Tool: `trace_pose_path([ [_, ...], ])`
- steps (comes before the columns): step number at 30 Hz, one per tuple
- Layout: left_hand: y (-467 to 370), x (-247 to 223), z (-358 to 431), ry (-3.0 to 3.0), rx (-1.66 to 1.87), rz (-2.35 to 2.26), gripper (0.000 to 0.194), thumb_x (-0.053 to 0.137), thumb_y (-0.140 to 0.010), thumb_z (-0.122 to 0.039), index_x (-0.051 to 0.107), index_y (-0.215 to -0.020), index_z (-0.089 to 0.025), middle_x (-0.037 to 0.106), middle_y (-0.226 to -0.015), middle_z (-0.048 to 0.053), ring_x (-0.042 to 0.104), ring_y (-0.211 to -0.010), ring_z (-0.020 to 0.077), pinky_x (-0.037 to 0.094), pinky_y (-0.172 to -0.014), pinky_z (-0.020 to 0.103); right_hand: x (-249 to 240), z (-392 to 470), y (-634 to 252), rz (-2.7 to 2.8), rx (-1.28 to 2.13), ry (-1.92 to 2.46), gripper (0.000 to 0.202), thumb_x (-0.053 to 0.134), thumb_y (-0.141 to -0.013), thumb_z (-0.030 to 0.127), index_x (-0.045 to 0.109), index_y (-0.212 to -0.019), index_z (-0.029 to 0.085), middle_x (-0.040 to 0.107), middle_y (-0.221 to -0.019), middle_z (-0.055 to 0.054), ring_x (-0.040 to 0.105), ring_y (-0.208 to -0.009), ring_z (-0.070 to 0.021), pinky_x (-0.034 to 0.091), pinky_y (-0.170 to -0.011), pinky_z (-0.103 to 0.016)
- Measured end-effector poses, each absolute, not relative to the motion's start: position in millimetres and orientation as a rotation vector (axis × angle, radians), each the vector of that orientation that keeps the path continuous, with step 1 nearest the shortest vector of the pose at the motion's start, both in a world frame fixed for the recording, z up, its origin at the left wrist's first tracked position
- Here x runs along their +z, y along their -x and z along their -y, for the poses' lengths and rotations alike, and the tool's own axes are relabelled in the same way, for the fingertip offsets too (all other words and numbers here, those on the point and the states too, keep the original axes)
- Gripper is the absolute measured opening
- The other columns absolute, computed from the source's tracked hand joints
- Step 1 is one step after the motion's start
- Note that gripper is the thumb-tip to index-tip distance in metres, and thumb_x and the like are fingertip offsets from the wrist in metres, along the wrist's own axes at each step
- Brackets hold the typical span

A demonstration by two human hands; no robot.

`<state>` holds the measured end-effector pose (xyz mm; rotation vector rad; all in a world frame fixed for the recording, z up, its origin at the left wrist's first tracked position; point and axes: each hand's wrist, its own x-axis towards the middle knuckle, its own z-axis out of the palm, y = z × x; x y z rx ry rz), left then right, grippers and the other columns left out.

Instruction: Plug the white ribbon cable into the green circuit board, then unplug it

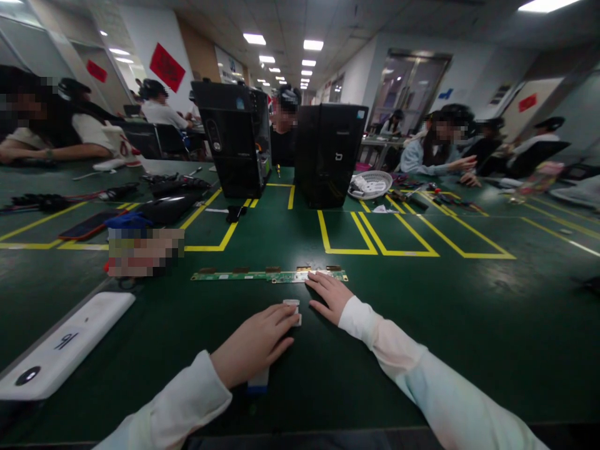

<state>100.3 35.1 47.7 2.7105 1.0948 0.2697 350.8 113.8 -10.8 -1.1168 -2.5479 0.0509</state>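
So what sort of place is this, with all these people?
Probably an electronics workshop or training room: there's a thin green circuit board by the right hand, two black computer towers, and a big green table marked with yellow lines.

table (445,344): coloured dark green, marked with yellow outlines
circuit boards (259,275): coloured green, edged with brownish-gold tabs
strip (259,379): white, tipped in blue
sleeves (398,350): whitish, tinted with pastels
computer cases (323,165): finished black
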Motion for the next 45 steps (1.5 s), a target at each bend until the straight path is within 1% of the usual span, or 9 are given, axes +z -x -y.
trace_pose_path([
  [8, -128.5, 39.6, -61.0, -2.744, 0.373, -1.196, 0.041, 0.047, -0.094, -0.032, 0.052, -0.134, -0.020, 0.057, -0.139, 0.009, 0.052, -0.126, 0.0232, 0.044, -0.105, 0.044, -8.1, -110.1, -350.5, 2.547, 0.072, 1.144, 0.054, 0.052, -0.091, 0.038, 0.049, -0.139, 0.015, 0.048, -0.144, -0.014, 0.038, -0.136, -0.0255, 0.036, -0.110, -0.046],
  [13, -128.8, 34.3, -57.4, -2.675, 0.379, -1.242, 0.049, 0.042, -0.096, -0.042, 0.046, -0.139, -0.020, 0.052, -0.143, 0.010, 0.048, -0.131, 0.0240, 0.044, -0.105, 0.045, -5.6, -106.4, -351.2, 2.511, 0.034, 1.133, 0.051, 0.049, -0.092, 0.038, 0.051, -0.138, 0.017, 0.048, -0.144, -0.012, 0.037, -0.136, -0.0271, 0.035, -0.111, -0.048],
  [16, -129.9, 35.2, -54.0, -2.640, 0.374, -1.283, 0.053, 0.037, -0.097, -0.048, 0.044, -0.141, -0.019, 0.051, -0.144, 0.011, 0.047, -0.132, 0.0249, 0.045, -0.104, 0.046, -5.2, -105.5, -351.6, 2.458, -0.047, 1.173, 0.047, 0.045, -0.093, 0.036, 0.054, -0.135, 0.015, 0.048, -0.143, -0.013, 0.033, -0.138, -0.0295, 0.033, -0.111, -0.050],
  [19, -132.1, 35.5, -52.9, -2.629, 0.360, -1.314, 0.056, 0.034, -0.097, -0.050, 0.045, -0.140, -0.016, 0.052, -0.143, 0.012, 0.047, -0.132, 0.0256, 0.045, -0.104, 0.045, -5.5, -105.6, -351.2, 2.425, -0.070, 1.252, 0.045, 0.042, -0.094, 0.032, 0.056, -0.133, 0.015, 0.050, -0.141, -0.013, 0.037, -0.135, -0.0294, 0.036, -0.109, -0.049],
  [24, -134.8, 32.0, -53.4, -2.637, 0.374, -1.352, 0.059, 0.033, -0.097, -0.051, 0.042, -0.142, -0.014, 0.050, -0.145, 0.013, 0.045, -0.134, 0.0261, 0.043, -0.107, 0.045, -4.9, -105.4, -350.1, 2.460, -0.059, 1.299, 0.046, 0.042, -0.095, 0.032, 0.054, -0.137, 0.017, 0.050, -0.140, -0.013, 0.042, -0.128, -0.0296, 0.038, -0.106, -0.048],
  [29, -136.5, 32.1, -53.6, -2.630, 0.375, -1.368, 0.061, 0.031, -0.097, -0.053, 0.042, -0.142, -0.013, 0.048, -0.147, 0.014, 0.044, -0.135, 0.0268, 0.042, -0.107, 0.046, -4.6, -105.8, -349.7, 2.476, -0.090, 1.302, 0.047, 0.043, -0.094, 0.031, 0.054, -0.138, 0.018, 0.050, -0.140, -0.013, 0.041, -0.128, -0.0299, 0.037, -0.106, -0.047],
  [34, -138.3, 35.7, -54.9, -2.632, 0.384, -1.394, 0.056, 0.035, -0.097, -0.049, 0.045, -0.140, -0.014, 0.051, -0.145, 0.013, 0.045, -0.134, 0.0260, 0.043, -0.106, 0.046, -5.6, -107.0, -349.3, 2.484, -0.086, 1.331, 0.046, 0.045, -0.094, 0.030, 0.054, -0.138, 0.020, 0.051, -0.139, -0.012, 0.041, -0.128, -0.0288, 0.037, -0.106, -0.047],
  [40, -135.4, 36.2, -60.4, -2.698, 0.332, -1.316, 0.058, 0.037, -0.097, -0.050, 0.046, -0.139, -0.012, 0.051, -0.144, 0.014, 0.047, -0.133, 0.0270, 0.038, -0.111, 0.047, -5.1, -107.6, -349.8, 2.503, -0.074, 1.357, 0.047, 0.047, -0.093, 0.030, 0.054, -0.138, 0.021, 0.050, -0.141, -0.011, 0.040, -0.130, -0.0292, 0.037, -0.106, -0.048],
  [45, -134.4, 36.7, -62.9, -2.716, 0.328, -1.302, 0.057, 0.036, -0.097, -0.050, 0.046, -0.140, -0.013, 0.050, -0.145, 0.013, 0.047, -0.133, 0.0271, 0.038, -0.111, 0.047, -3.2, -107.6, -350.7, 2.522, -0.054, 1.376, 0.048, 0.048, -0.092, 0.029, 0.053, -0.139, 0.022, 0.049, -0.143, -0.011, 0.039, -0.131, -0.0291, 0.036, -0.107, -0.049],
])
